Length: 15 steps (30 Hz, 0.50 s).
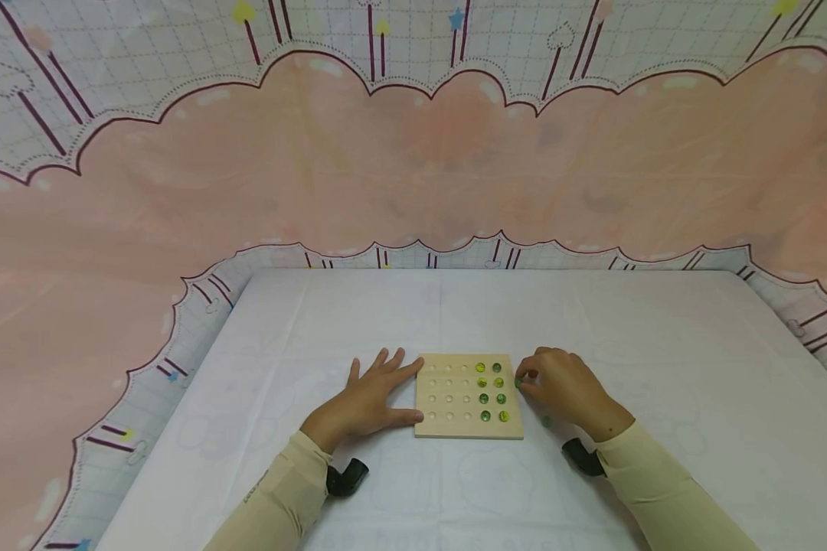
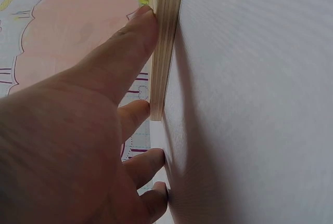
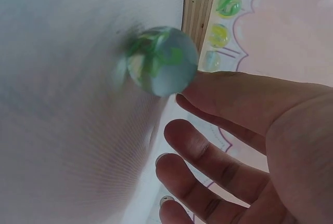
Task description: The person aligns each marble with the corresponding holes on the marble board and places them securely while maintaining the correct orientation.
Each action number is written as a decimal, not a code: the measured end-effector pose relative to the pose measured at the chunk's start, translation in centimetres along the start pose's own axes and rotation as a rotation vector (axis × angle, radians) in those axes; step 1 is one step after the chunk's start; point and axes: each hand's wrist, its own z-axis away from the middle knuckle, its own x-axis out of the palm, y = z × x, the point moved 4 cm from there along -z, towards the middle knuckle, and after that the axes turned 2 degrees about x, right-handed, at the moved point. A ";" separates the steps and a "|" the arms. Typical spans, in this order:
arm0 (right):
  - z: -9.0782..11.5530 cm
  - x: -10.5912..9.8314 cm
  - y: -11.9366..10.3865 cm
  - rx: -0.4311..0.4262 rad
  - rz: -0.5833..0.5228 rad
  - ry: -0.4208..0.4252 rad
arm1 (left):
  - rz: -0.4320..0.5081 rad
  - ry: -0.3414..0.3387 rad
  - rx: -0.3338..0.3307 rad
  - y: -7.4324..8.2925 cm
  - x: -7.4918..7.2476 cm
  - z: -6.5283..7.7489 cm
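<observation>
A pale wooden board (image 1: 448, 437) with rows of small round hollows lies flat on the table. Green and yellow glass marbles (image 1: 501, 399) fill its two right-hand columns; the hollows in the left columns are bare. My left hand (image 1: 365, 404) is spread flat, thumb and index fingertip touching the board's left edge. Just off the right edge, my right hand (image 1: 570, 389) pinches a green marble (image 1: 518, 382) between thumb and index finger. Another loose green marble (image 1: 547, 421) lies on the table beneath that hand, and a marble (image 3: 162, 61) looms large before the thumb in the right wrist view.
White cloth covers the table (image 1: 358, 321). Behind and beside it hangs a peach and white patterned curtain (image 1: 413, 176). A black wrist device (image 1: 347, 478) sits at the left cuff and another black device (image 1: 583, 458) at the right.
</observation>
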 end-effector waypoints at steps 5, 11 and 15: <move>0.0 -0.1 0.0 0.003 -0.004 -0.001 | 0.006 -0.004 -0.002 0.1 -0.1 0.0; 0.1 -0.4 0.0 0.001 0.001 0.014 | 0.004 -0.006 -0.010 0.1 -0.1 -0.1; 0.1 -0.6 -0.2 0.004 0.002 0.023 | 0.000 -0.006 -0.012 0.0 0.0 -0.1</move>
